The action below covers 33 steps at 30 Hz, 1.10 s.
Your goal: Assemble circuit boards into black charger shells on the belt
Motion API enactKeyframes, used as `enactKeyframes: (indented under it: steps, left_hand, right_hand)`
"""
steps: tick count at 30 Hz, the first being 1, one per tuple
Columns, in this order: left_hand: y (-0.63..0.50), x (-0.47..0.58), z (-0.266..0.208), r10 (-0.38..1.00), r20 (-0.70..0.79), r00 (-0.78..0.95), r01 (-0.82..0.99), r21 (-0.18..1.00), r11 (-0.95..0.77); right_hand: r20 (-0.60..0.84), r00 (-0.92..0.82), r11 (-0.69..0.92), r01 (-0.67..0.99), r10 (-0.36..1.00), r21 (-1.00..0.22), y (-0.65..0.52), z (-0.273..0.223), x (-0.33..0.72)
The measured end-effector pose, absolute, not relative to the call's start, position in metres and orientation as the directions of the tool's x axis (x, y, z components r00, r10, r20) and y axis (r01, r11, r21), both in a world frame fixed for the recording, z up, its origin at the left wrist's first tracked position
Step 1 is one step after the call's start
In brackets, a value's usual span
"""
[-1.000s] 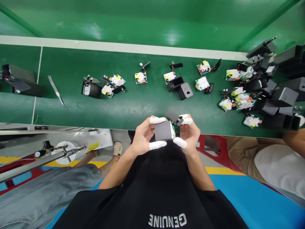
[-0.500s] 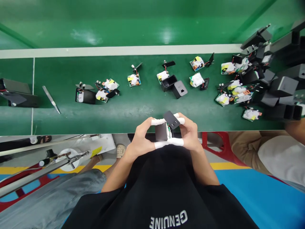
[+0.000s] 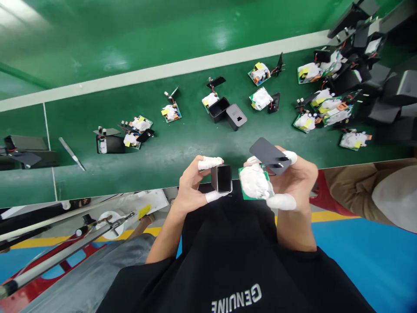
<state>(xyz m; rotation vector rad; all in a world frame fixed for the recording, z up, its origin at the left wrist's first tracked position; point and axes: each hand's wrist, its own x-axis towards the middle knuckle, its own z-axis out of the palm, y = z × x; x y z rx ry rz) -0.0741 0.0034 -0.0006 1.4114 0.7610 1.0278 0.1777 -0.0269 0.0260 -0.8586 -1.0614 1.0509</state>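
While hands (image 3: 247, 182) part, housing (image 3: 221, 178) left, board (image 3: 256, 182) right

We've got a small dark grey housing (image 3: 221, 178), boxy w/ rounded corners, tipped so its open mouth faces up at us, just off the near edge of the green belt (image 3: 182, 148). Right beside it, apart, not touching: a green circuit board (image 3: 256, 182) mostly covered in white wrap, tilted, w/ a flat dark grey cover plate (image 3: 269, 155) angled above it, overlapping the belt's near edge.
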Motion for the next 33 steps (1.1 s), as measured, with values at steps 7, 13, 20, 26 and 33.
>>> enactKeyframes:
  steps: [7,13,20,26,33]
  left_hand:
    - [0.005,-0.064,0.006,0.899,0.176,0.400,-0.183,0.977,-0.110]
    - [0.006,-0.059,0.004,0.878,0.270,0.396,-0.265,0.949,-0.172]
    - [0.005,-0.061,0.006,0.867,0.296,0.400,-0.226,0.949,-0.220]
    - [0.003,-0.065,0.005,0.863,0.321,0.390,-0.212,0.943,-0.255]
    - [-0.001,-0.072,0.000,0.862,0.271,0.429,-0.182,0.960,-0.212]
  right_hand:
    - [0.260,0.020,0.259,-0.188,0.965,-0.947,-0.026,0.048,0.187]
    - [0.431,-0.011,0.422,-0.178,0.902,-0.889,-0.019,0.052,0.176]
    - [0.467,-0.048,0.457,-0.144,0.883,-0.878,-0.017,0.056,0.170]
    - [0.480,-0.085,0.478,-0.048,0.873,-0.877,-0.020,0.062,0.168]
    - [0.436,-0.136,0.440,-0.002,0.890,-0.898,-0.027,0.055,0.168]
